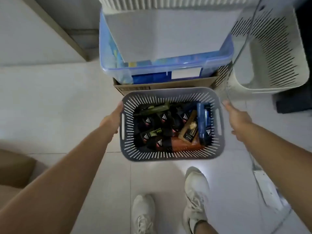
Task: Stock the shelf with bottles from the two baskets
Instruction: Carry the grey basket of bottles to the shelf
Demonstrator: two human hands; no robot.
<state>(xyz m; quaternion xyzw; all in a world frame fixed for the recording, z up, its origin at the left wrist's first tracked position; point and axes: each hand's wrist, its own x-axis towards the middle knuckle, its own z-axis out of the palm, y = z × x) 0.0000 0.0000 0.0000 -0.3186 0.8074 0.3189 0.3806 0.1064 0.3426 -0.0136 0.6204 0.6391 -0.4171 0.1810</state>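
Pale tiled floor (50,98): open stretch at left and on near side, crowded at far side.
Blue-rimmed clear bin (108,53) at far edge, stacked on cardboard box (162,87).
White slotted basket (270,65) at far right, just beside bin.
Grey basket (168,93) close against box at far rim; resting on floor or lifted, cannot tell.
Left hand (114,119) flat against basket's left wall, fingers straight.
Right hand (236,119) spread wide, holding nothing, just beside right wall, not touching.
White shoes (195,191) near basket's near rim.
Dark bottles (148,122) jumbled inside grey basket.
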